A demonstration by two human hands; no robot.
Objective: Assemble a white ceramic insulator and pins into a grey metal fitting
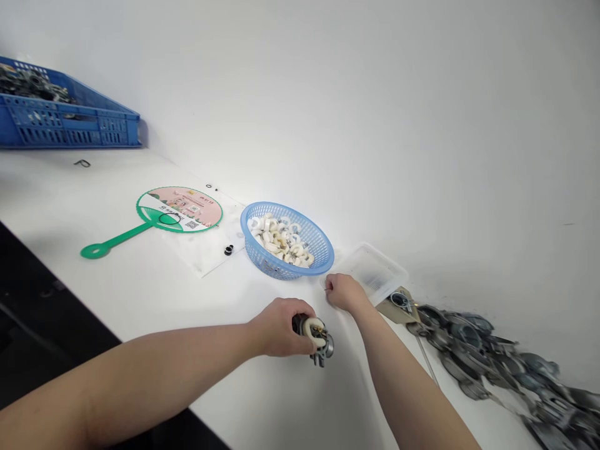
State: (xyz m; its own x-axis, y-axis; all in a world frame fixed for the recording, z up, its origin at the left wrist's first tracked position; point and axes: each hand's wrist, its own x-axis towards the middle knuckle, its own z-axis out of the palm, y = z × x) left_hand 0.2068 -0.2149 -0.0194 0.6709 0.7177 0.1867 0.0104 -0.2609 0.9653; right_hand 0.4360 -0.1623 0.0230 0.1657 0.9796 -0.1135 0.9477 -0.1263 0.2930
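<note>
My left hand (pixel 284 326) is closed around a dark metal fitting (pixel 321 357) with a cream-coloured plastic ring (pixel 313 331) on its face. Some small brass-coloured bits show inside the ring. Off to the right, my right hand (pixel 344 291) has its fingertips pinched together beside the near left corner of a translucent plastic tray (pixel 398 270). Something thin may be at the fingertips, too small to name. A blue mesh basket (pixel 323 250) full of white and cream plastic rings (pixel 279 240) stands just beyond both hands.
Many grey metal fittings (pixel 473 350) are piled along the right side. A blue crate (pixel 70 125) of metal parts sits at the far left. A green-handled fan (pixel 180 209) lies on the white table, with a small black part (pixel 229 250) near it. A wall rises behind.
</note>
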